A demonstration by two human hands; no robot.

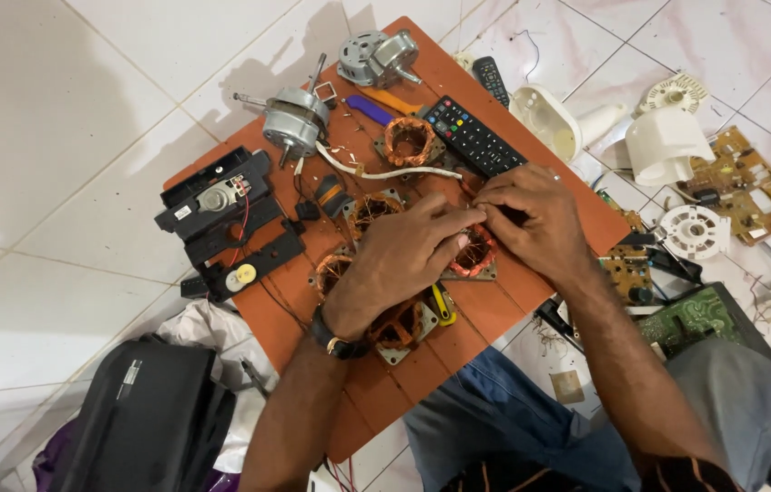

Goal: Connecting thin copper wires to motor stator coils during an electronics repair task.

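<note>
Both hands meet over a copper-wound stator (476, 255) that lies on the orange board (485, 305), near its right edge. Fingers of the left hand (408, 260) curl down onto the stator's left side, and the right hand (531, 219) pinches at its upper rim, fingertips of the two hands touching; whether a strand of wire is caught between them is too fine to tell from this height. A dark wristband sits on the left wrist. Under the left palm and forearm lie more copper-wound stators: one (374, 210) just above the knuckles, one (331, 271) beside the wrist, one (401, 330) below it, and another (408, 139) farther up the board, with a white cable (385, 173) curving past it. A black remote control (472, 137) rests diagonally just above the right hand. At the far end of the board stand two grey motors (296, 114), and a black plastic housing (221, 196) with a small round part lies along the left edge. Off the board, on the white tiled floor to the right, are white plastic fan parts (668, 141) and green and tan circuit boards (745, 182). A black bag (153, 419) lies on the floor at lower left.
</note>
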